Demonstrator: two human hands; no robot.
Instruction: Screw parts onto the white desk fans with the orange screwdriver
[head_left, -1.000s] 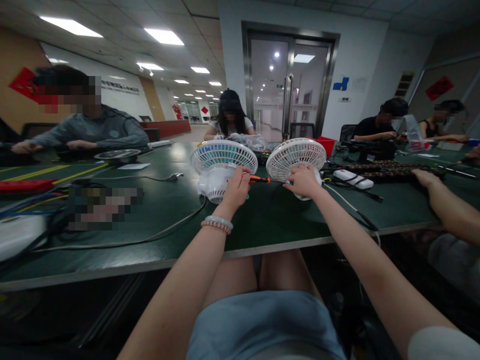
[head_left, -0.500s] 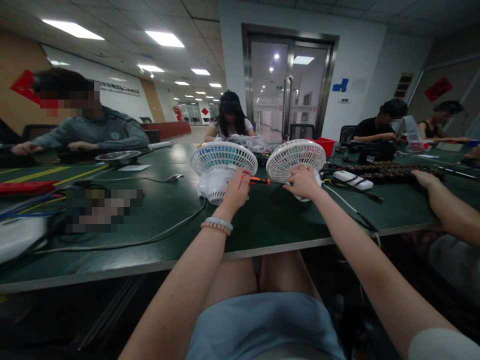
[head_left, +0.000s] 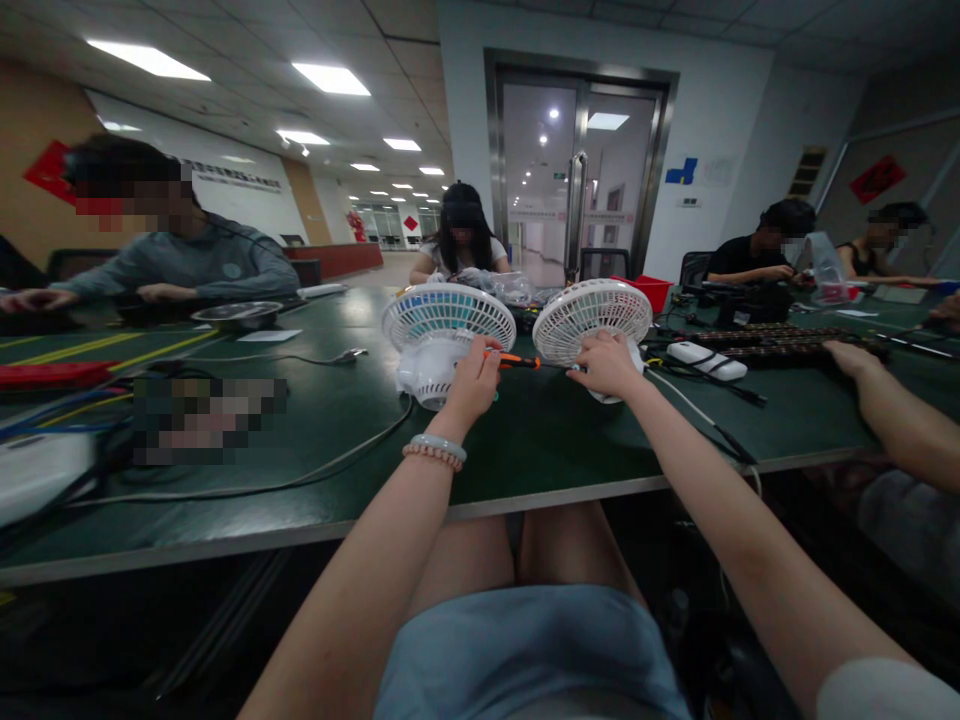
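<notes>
My left hand [head_left: 472,382] is closed round the handle of an orange and black screwdriver [head_left: 520,361], whose shaft points right. Its tip reaches the fingertips of my right hand [head_left: 606,365], where a small bluish bit shows. My right hand is curled against the back of a white fan [head_left: 592,310] with a round grille, and its fingers cover part of the housing. A second white fan [head_left: 429,368] lies just left, grille facing away, with my left hand in front of its housing. Both fans are on the dark green table [head_left: 525,465].
A grey cable [head_left: 330,465] runs from the left fan across the table. Right are a white adapter [head_left: 706,360] with a black cord and a co-worker's arm [head_left: 900,410]. A red power strip [head_left: 56,376] lies left. Other people sit around the table, one straight across [head_left: 461,240].
My hands, the screwdriver and both fans hold the same position. At the far left, a co-worker's hand has shifted a little further left.
</notes>
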